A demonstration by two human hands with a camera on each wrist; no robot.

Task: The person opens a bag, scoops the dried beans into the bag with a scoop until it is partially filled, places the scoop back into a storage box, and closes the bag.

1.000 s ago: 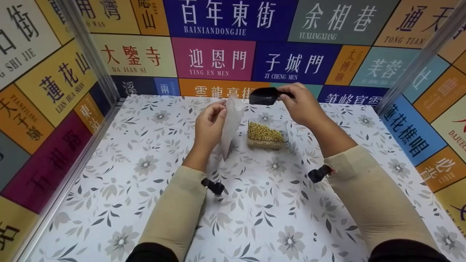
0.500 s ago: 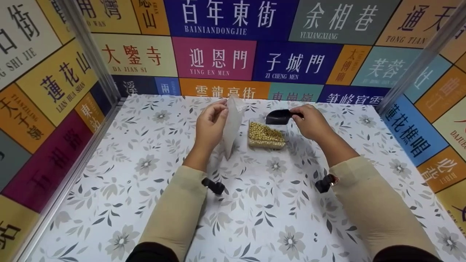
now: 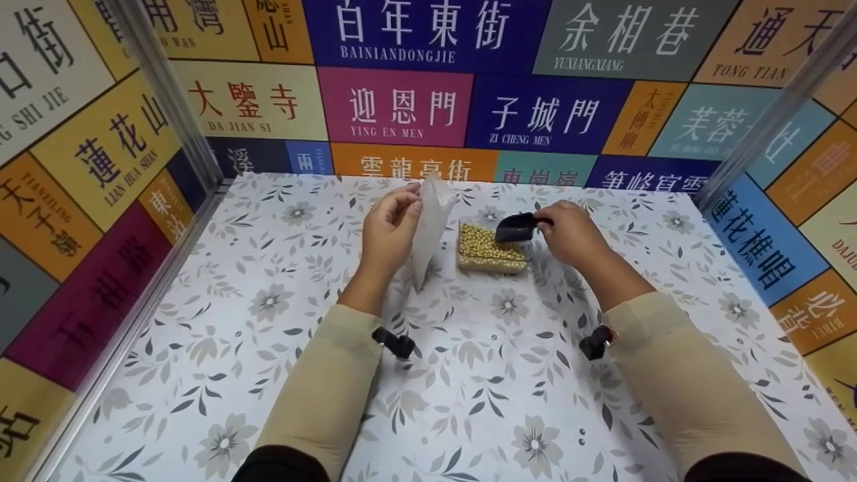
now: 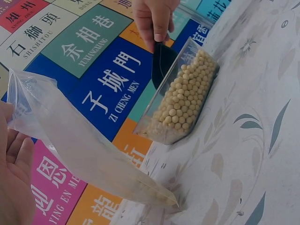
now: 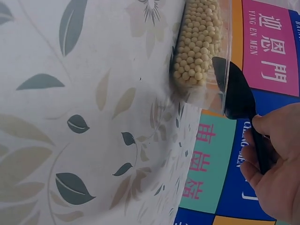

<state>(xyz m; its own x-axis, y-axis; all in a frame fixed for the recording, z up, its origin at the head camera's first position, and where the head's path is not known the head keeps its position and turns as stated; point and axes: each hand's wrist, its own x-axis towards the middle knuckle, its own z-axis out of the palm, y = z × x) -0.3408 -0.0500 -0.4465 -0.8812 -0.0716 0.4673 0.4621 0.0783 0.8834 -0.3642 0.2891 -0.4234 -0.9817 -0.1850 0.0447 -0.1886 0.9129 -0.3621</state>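
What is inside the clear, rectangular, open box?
Small, round, yellow beans. The black plastic scoop hides part of the inside from the head view; deeper beans are covered.

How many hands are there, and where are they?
2. The left hand holds a translucent plastic bag near its top; the right hand grips a black scoop at the clear container of soybeans. No other hand shows.
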